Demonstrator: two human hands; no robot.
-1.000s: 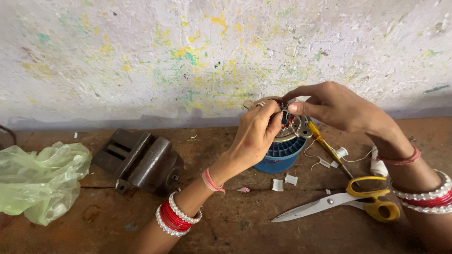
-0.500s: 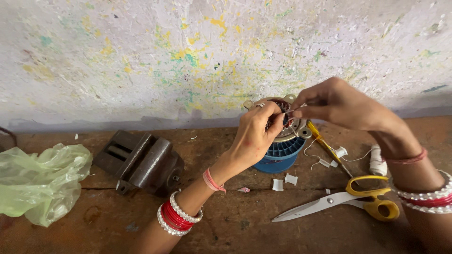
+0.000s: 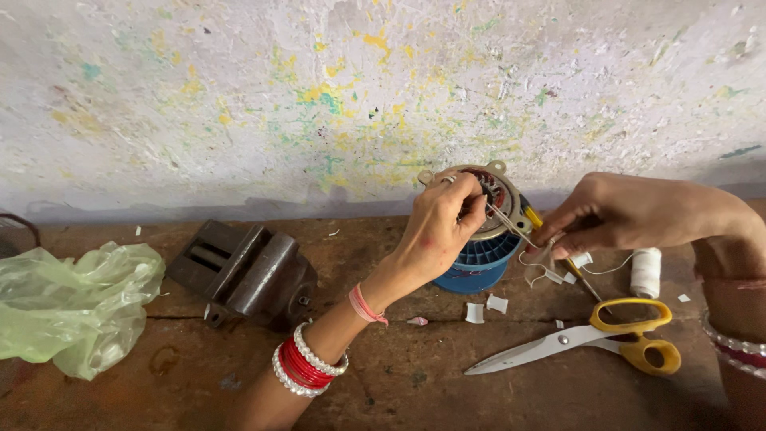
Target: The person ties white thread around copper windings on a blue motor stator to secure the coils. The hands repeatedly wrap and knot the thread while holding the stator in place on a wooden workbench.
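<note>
Head view: left hand (image 3: pixel 443 227) pinches thread on the half-hidden motor stator (image 3: pixel 488 195); right hand (image 3: pixel 622 214) pinches its end.

Single head view: looks down and forward over wooden bench (image 3: pixel 415 383), close, facing paint-flecked wall (image 3: pixel 319 96) behind bench.

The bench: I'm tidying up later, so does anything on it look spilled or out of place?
Yes. Small white scraps lie scattered on the bench in front of the blue stand, near the open scissors. A crumpled green plastic bag sits at the left edge.
</note>
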